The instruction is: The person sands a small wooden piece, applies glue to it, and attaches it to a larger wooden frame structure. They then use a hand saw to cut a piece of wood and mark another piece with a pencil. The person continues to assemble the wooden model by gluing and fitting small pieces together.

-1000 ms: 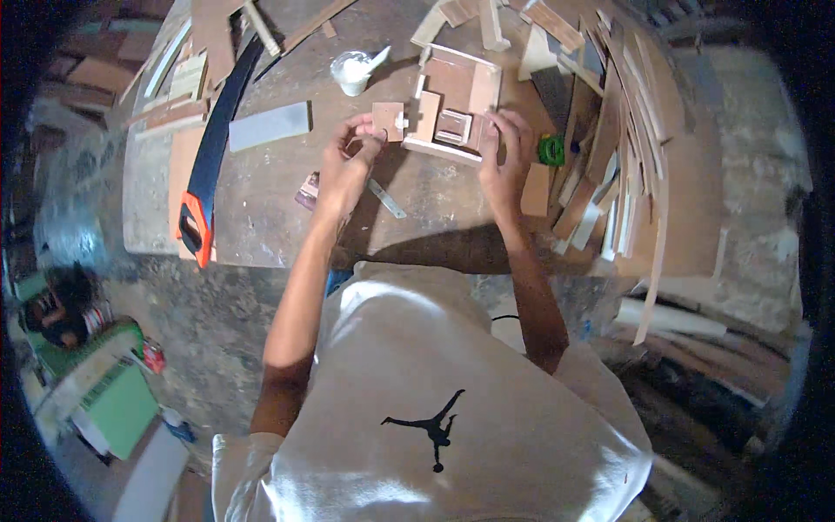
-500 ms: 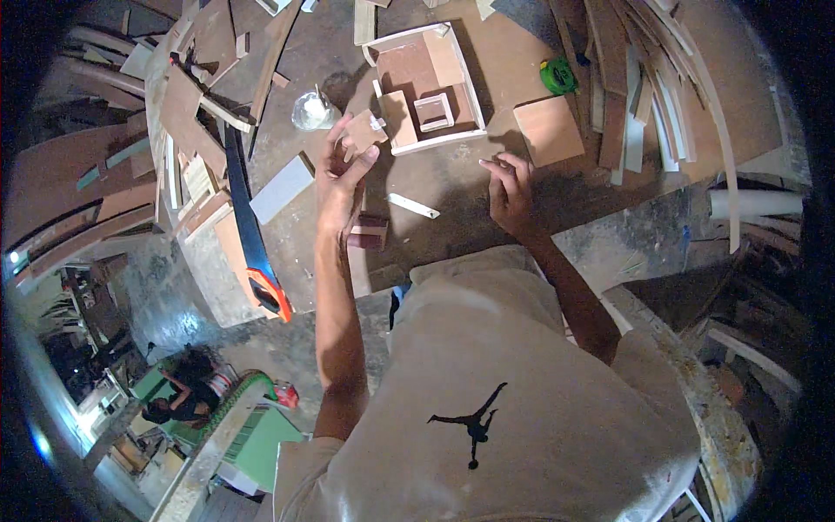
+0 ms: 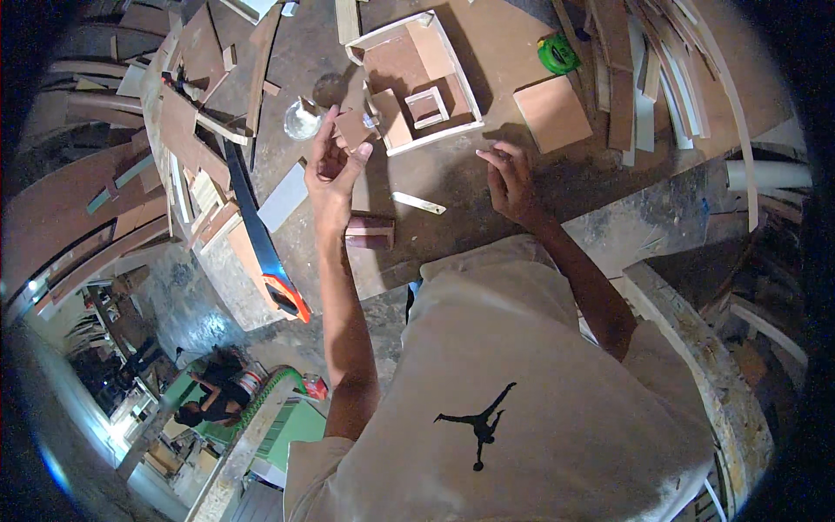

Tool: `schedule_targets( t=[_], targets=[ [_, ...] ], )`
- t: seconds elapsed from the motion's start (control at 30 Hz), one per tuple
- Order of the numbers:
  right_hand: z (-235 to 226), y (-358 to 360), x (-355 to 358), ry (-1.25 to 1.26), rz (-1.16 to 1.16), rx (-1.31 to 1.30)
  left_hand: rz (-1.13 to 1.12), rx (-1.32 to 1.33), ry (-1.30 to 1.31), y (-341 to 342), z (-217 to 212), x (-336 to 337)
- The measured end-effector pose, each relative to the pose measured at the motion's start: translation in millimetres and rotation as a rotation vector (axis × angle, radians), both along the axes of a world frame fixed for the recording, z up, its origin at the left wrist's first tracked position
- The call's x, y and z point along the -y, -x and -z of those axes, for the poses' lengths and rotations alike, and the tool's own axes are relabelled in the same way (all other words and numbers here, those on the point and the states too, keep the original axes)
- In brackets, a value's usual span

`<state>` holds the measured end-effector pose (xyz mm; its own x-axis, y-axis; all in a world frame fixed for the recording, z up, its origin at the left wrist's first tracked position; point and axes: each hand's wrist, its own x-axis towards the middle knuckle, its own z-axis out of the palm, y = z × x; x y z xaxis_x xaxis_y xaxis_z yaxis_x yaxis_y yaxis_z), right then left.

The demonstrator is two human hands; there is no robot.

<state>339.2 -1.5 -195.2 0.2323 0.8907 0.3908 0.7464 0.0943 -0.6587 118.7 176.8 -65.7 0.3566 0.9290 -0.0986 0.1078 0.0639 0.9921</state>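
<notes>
My left hand (image 3: 335, 174) pinches a small thin square of wood (image 3: 351, 127) between thumb and fingers, held up at the near left corner of an open wooden box (image 3: 477, 117). Pale edges run along the box's low walls. Inside it stand a small square frame (image 3: 444, 105) and a flat wood panel (image 3: 393, 119). Off the box's near right corner hovers my right hand (image 3: 513, 184), its fingers loosely bent and apart, with nothing visible in them. A clear cup of white paste (image 3: 301, 122) stands left of my left hand.
On the table lie a handsaw (image 3: 257, 217) with an orange handle, a pale strip (image 3: 419, 203), a grey-white board (image 3: 283, 195), a reddish block (image 3: 370, 232), a square wood panel (image 3: 553, 114) and a green tape measure (image 3: 557, 54). Wood strips crowd both sides. Another person (image 3: 217, 400) is at lower left.
The wood square in my left hand has shifted slightly left and turned. My right hand stays in nearly the same place. The whole view has tilted a little.
</notes>
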Motion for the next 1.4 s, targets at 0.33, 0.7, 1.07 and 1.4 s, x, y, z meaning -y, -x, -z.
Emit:
schedule_targets(
  t=[0.33,0.7,1.07,1.4],
  targets=[
    [-4.2,-1.4,-0.2,0.01,0.027,-0.031,0.233,-0.173,-0.172,5.2,11.1,-19.2],
    [7.3,-1.1,1.9,0.017,0.037,-0.069,0.366,-0.252,-0.127,-6.9,1.4,-31.0],
    [14.9,-3.5,0.9,0.013,0.027,-0.049,0.373,-0.307,-0.149,-10.3,-0.5,-31.1],
    [10.1,0.4,2.0,0.023,0.024,-0.117,0.364,-0.273,-0.134,-13.5,0.9,-30.0]
  ],
)
